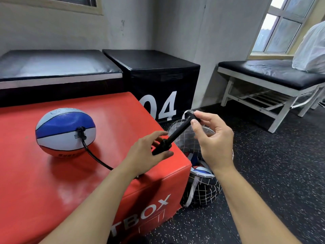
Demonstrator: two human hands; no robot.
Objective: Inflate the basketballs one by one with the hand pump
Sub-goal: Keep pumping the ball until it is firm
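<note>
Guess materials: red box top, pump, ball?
Red box: glossy vinyl or faux leather over padding, judging by sheen and soft rounded edges. Hand pump: matte black, likely plastic. Basketball: pebbled rubber or composite, squashed flat, underinflated.

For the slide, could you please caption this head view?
Both hands, left hand and right hand, work the hand pump hosed to a basketball on a red box.

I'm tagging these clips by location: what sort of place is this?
Probably a gym or training room: padded plyo boxes, one red and one black marked "04", a speckled rubber floor, and a padded bench by the window.
</note>
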